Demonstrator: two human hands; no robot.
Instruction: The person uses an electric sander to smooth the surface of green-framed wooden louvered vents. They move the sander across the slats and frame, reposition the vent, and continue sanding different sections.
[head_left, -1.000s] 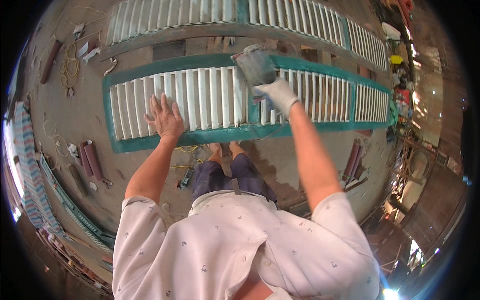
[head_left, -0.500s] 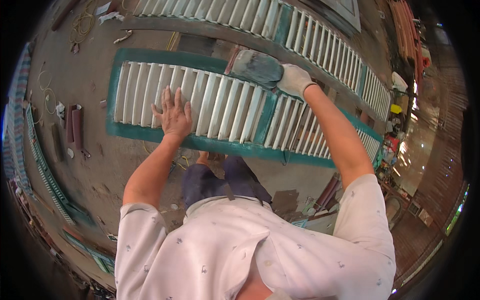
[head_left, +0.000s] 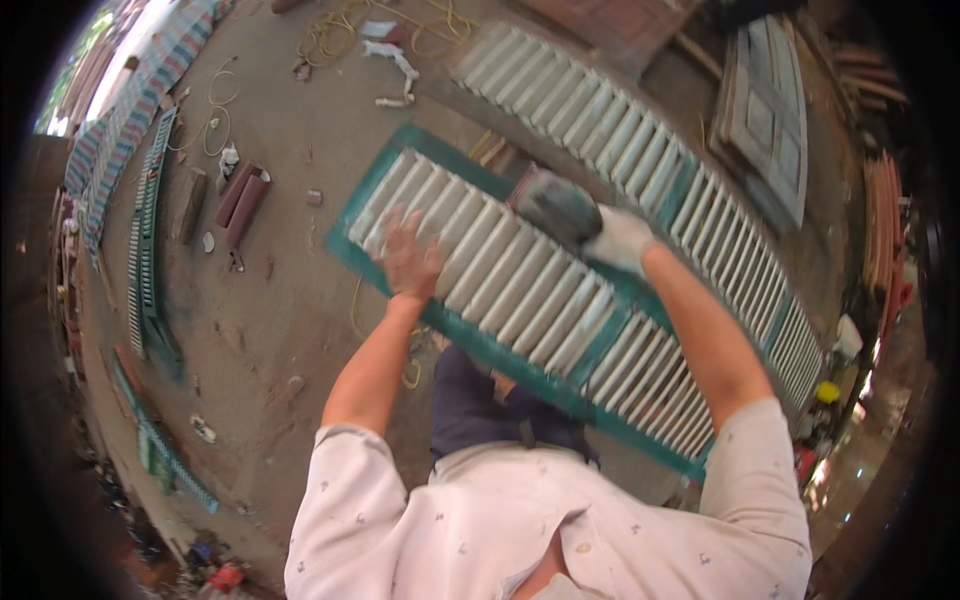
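A louvred shutter panel point(head_left: 395, 160) with a green frame and pale slats lies slanting in front of me. My left hand point(head_left: 408, 255) is bare and slightly blurred, laid flat on the slats near the left end with its fingers spread. On my right hand point(head_left: 622, 240) is a whitish glove. It is closed round the rear of a dusty grey-green sander point(head_left: 557, 208) with a reddish band at its front. The sander rests along the far frame rail; its grip is hidden by the glove.
A second louvred panel point(head_left: 600, 125) lies just beyond. Grey panelled doors point(head_left: 765, 120) lean at the far right. On the left floor are reddish-brown rolls point(head_left: 240, 200), a narrow green louvred piece point(head_left: 147, 240) and loose yellow cord point(head_left: 325, 40).
My view has turned, so the shutter panel now slants down to the right. The sander has slid leftward along the far rail. My left hand is closer to the panel's left end.
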